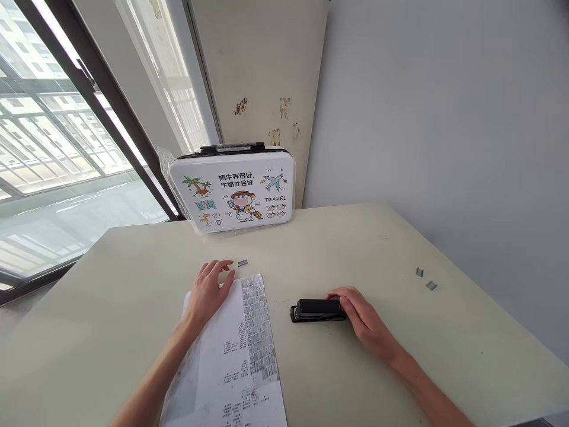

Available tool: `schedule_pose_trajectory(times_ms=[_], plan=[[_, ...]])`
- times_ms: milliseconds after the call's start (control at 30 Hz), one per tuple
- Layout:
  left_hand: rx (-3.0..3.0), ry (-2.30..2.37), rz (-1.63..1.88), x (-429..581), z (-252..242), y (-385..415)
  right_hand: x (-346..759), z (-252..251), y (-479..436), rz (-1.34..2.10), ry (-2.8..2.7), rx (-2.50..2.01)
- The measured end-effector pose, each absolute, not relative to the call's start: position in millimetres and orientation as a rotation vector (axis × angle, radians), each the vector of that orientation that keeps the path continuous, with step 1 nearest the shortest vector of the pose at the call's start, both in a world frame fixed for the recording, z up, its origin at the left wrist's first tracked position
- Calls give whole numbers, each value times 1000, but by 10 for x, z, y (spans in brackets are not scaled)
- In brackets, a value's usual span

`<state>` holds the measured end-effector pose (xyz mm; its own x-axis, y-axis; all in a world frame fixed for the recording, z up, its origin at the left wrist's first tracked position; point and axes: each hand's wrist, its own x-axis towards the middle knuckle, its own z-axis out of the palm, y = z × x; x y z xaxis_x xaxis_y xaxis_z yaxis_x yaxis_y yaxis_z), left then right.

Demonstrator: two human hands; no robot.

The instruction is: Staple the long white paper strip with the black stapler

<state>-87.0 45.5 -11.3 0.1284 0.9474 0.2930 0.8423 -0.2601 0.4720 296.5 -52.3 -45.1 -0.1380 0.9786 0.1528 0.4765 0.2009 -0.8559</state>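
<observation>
On table (133, 279), black stapler (316, 309) lying left-right, right hand (365, 321) clasping its right end, left hand (208, 292) open flat on paper (242, 356).

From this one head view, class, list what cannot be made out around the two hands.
Print on the paper sheet: too small to read, head view.
Lower end of the sheet: cut off by the picture's bottom edge.
Rear end of the stapler: covered by the right hand; grip or mere rest, unclear.
Top left corner of the sheet: under the left hand.
</observation>
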Motion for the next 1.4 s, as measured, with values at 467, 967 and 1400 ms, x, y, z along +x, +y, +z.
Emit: schedule_pose_trajectory(times_ms=[467, 967, 1400], plan=[[1652, 1441, 960, -604, -51, 765, 2942, -476, -505, 833, -1679, -1407], [2094, 1231, 508, 233, -91, -129, 2967, -454, -516, 796, -1910, -1325], [2110, 1284, 501, -190, -45, -233, 3003, -464, -512, 809, -1892, -1339]])
